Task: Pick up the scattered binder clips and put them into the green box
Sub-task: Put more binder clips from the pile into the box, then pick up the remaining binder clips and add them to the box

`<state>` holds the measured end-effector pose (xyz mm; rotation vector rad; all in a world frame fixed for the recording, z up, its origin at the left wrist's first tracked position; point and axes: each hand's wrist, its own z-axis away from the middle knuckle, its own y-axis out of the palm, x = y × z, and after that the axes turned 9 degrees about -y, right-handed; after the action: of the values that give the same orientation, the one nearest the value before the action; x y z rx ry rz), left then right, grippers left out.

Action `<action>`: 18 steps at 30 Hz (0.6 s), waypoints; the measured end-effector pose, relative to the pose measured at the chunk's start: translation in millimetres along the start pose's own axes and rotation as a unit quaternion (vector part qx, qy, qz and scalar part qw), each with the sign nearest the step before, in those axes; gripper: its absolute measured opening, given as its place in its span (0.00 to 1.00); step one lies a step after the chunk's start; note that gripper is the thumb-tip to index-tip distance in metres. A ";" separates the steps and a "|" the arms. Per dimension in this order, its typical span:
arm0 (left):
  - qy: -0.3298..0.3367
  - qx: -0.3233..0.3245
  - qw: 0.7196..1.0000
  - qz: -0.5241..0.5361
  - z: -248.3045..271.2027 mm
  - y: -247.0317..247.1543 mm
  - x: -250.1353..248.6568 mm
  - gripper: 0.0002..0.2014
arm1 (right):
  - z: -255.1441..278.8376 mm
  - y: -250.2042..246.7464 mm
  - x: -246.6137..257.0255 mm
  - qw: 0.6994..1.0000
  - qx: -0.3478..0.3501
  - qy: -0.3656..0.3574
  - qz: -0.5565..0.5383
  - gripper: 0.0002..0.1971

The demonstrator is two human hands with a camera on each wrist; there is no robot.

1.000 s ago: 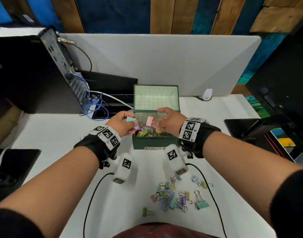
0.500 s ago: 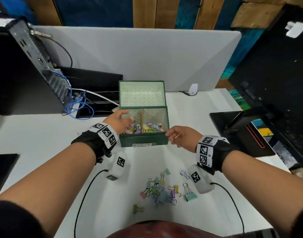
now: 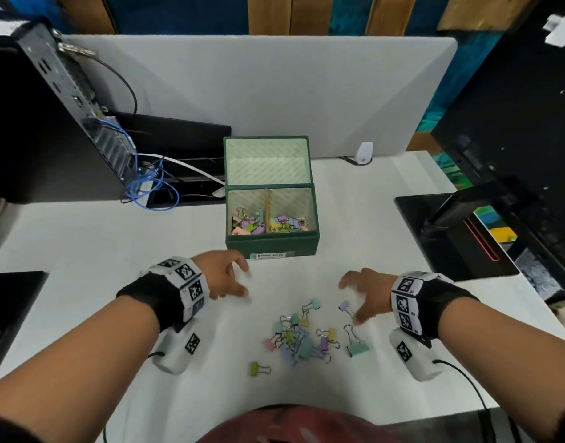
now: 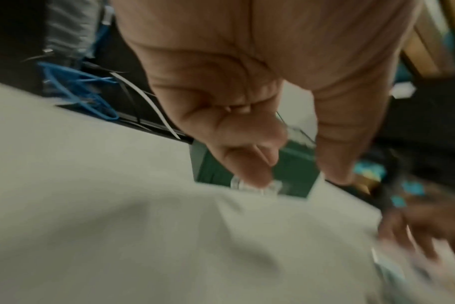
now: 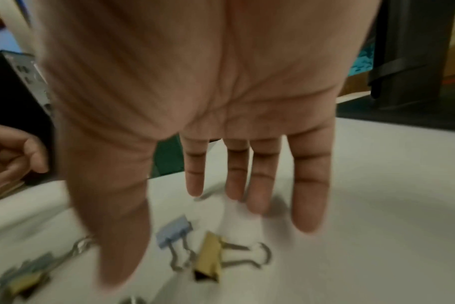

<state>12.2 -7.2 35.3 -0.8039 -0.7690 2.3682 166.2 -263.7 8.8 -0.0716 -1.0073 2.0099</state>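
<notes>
The green box (image 3: 271, 246) stands open mid-table, its two compartments holding several pastel binder clips (image 3: 268, 223). A scatter of loose clips (image 3: 298, 340) lies on the white table in front of it. My left hand (image 3: 242, 281) hovers left of the scatter with loosely curled fingers and holds nothing. My right hand (image 3: 351, 300) hangs over the right side of the scatter, just above a lilac clip (image 3: 345, 306). In the right wrist view its fingers (image 5: 307, 195) are straight and empty above a blue clip (image 5: 173, 232) and a yellow clip (image 5: 208, 255). The blurred left wrist view shows the box (image 4: 213, 172) beyond my left hand.
A computer case with blue cables (image 3: 146, 183) stands at the back left, and a grey partition (image 3: 258, 91) runs behind the box. A black monitor base (image 3: 450, 238) sits on the right. One green clip (image 3: 257, 368) lies apart near the table's front edge.
Both hands have drawn back from over the box to the scatter of clips. The pink and teal clips they held a second ago are no longer in them.
</notes>
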 end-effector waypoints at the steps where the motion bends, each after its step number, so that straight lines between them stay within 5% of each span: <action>1: 0.004 0.017 0.999 -0.047 3.5 6.8 -0.3 0.27 | 3.1 2.7 -1.2 1.000 0.019 0.004 0.016 0.42; 6: 0.042 0.065 0.977 -0.201 12.9 48.8 -4.6 0.46 | 13.8 13.9 1.6 0.994 0.054 0.005 0.098 0.48; 12: 0.094 0.100 0.966 -0.217 19.9 85.3 -11.8 0.46 | 20.1 28.1 1.4 0.996 0.025 -0.028 0.084 0.41; 18: 0.093 0.042 0.979 -0.174 6.7 97.8 -16.2 0.42 | 11.3 35.5 10.1 0.998 -0.015 -0.045 0.040 0.43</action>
<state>-9.0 -88.4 -17.7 -0.7730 -0.6664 1.9708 131.6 -274.2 -4.6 -0.0386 -1.1060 2.0869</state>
